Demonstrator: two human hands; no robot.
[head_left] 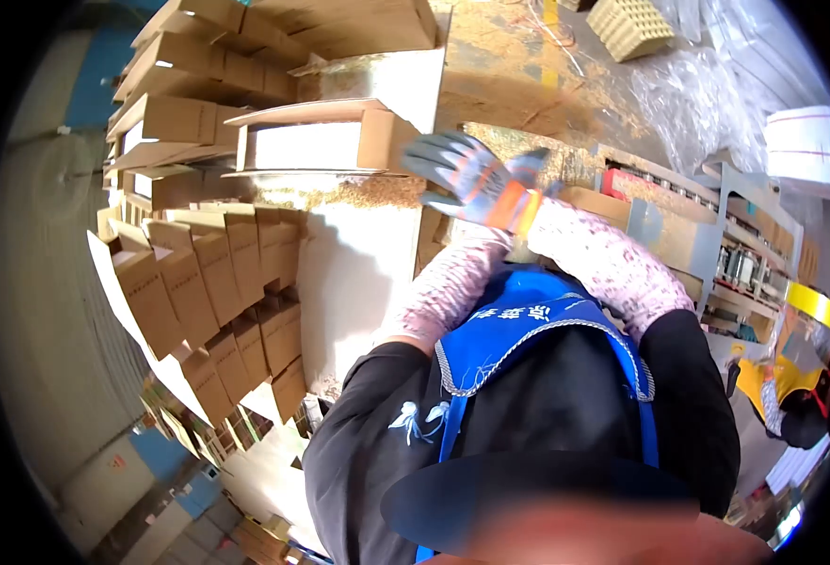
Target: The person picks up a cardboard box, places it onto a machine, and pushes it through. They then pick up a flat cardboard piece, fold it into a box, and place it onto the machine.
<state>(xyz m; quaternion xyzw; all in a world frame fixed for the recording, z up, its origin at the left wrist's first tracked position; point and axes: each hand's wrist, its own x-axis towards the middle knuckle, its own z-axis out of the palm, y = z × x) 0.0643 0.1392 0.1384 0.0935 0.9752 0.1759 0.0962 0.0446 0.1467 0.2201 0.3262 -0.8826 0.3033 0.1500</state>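
Observation:
My right hand, in a grey-and-orange work glove, reaches across to the left with its fingers spread. Its fingertips are right at the end of an open cardboard box with a white inside. My wrists cross, and my left hand is mostly hidden behind the right one; only a grey-blue part of its glove shows, so I cannot tell how its fingers lie. Patterned pink sleeves cover both forearms. Under the hands is a work surface speckled with brown bits.
Rows of cardboard boxes stand to the left, with more open boxes at the upper left. Machinery is on the right. Clear plastic wrap, egg-tray-like pulp trays and a white roll lie beyond. Another person is at the far right.

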